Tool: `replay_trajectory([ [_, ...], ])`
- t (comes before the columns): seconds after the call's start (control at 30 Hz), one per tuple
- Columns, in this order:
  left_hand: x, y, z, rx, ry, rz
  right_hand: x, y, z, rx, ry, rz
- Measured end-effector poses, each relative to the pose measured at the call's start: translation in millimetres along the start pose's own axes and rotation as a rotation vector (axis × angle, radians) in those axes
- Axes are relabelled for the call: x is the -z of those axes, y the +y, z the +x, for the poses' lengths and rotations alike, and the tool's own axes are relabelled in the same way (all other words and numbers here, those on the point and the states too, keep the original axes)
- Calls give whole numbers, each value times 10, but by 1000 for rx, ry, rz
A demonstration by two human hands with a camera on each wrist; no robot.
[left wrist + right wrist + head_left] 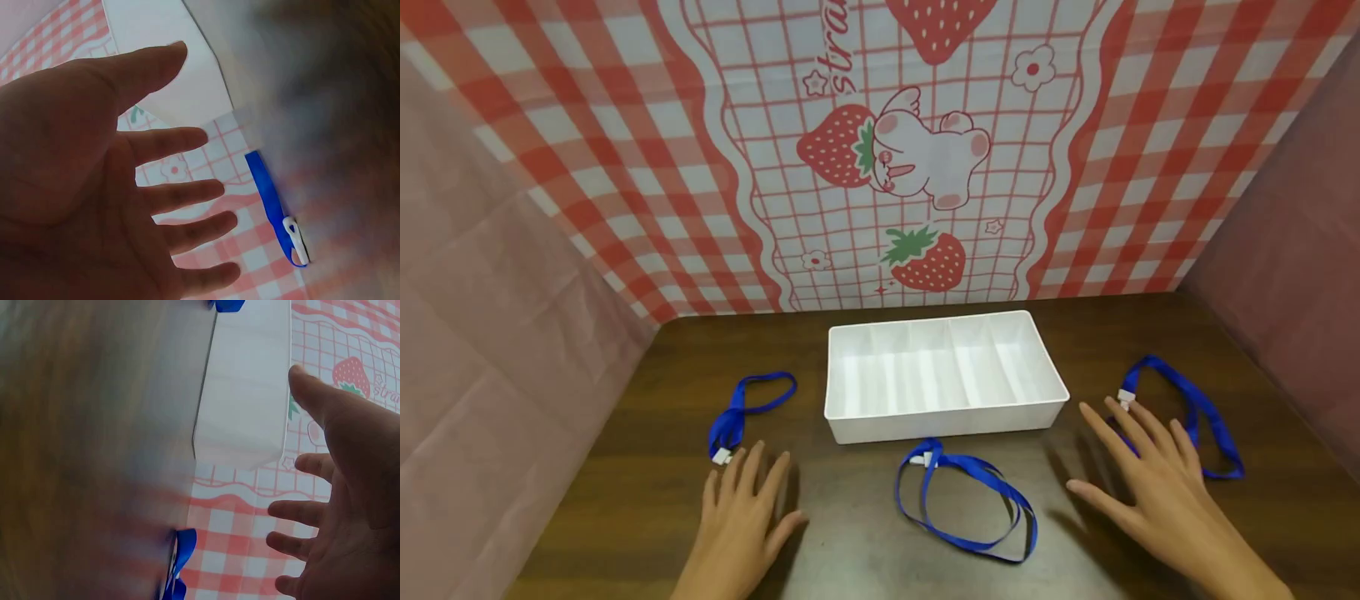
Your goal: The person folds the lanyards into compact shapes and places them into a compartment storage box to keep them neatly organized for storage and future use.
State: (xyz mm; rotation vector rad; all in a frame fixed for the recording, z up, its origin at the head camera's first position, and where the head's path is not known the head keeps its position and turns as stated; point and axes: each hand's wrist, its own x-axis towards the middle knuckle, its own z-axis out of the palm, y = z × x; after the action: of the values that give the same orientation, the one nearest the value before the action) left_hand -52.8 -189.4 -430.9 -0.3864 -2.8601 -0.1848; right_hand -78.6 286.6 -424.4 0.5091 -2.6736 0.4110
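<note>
My left hand (737, 517) hovers with spread fingers at the front left, its fingertips just short of a blue lanyard (727, 429) with a white clip (722, 456). In the left wrist view the palm faces that lanyard (269, 197), holding nothing. On the other side my right hand (1157, 487), fingers spread too, overlaps part of a second blue lanyard (1217, 425) in the head view; its white clip (1126, 397) shows beyond the fingertips. Between the hands a third blue lanyard (981, 546) lies in loose loops, in front of a white divided tray (943, 425).
The tray has several narrow compartments and stands at the back middle of the dark wooden table (842, 525). Behind it hangs a red-and-white checked cloth (692, 200) with strawberries. Pink cloth (497, 333) walls off the left side, and likewise the right.
</note>
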Motion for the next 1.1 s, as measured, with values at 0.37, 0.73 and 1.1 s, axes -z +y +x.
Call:
replay_trajectory([
  [0.37,-29,107,80,-135,-11,-175,-68,-254,-31,118,-1,125],
  [0.73,-12,484,155,-394,0,-248,-180,-782,66,302,-199,244],
  [1.1,-15,720,467,-551,63,-225,-493,-1027,540,407,-206,57],
])
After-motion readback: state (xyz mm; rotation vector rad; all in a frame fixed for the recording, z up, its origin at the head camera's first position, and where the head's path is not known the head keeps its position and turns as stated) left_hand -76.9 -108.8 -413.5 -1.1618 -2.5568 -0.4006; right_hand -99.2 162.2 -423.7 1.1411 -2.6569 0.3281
